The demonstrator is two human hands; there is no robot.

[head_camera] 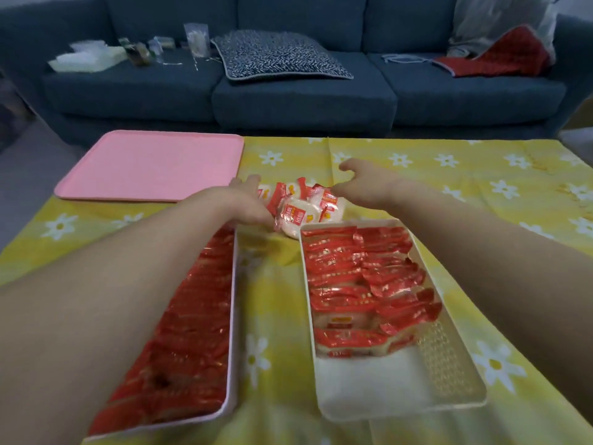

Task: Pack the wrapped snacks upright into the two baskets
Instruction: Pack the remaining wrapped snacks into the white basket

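Several loose wrapped snacks [300, 205], red and white, lie in a pile on the table just beyond the two baskets. My left hand [245, 202] is at the pile's left edge, its fingers and thumb closing round a wrapped snack. At the pile's right edge my right hand [362, 184] is curved in a wide C, thumb raised, fingertips touching a wrapper corner. The pink left basket [233, 316] is packed end to end with upright snacks, partly hidden by my left forearm. The white right basket [401, 399] holds upright snacks in its far two thirds; its near end is bare.
A pink tray [150, 165] lies at the table's far left. The yellow flowered tablecloth [481, 175] covers the table. Beyond it stands a dark blue sofa [305, 101] with a patterned cushion, a red cloth and small clutter.
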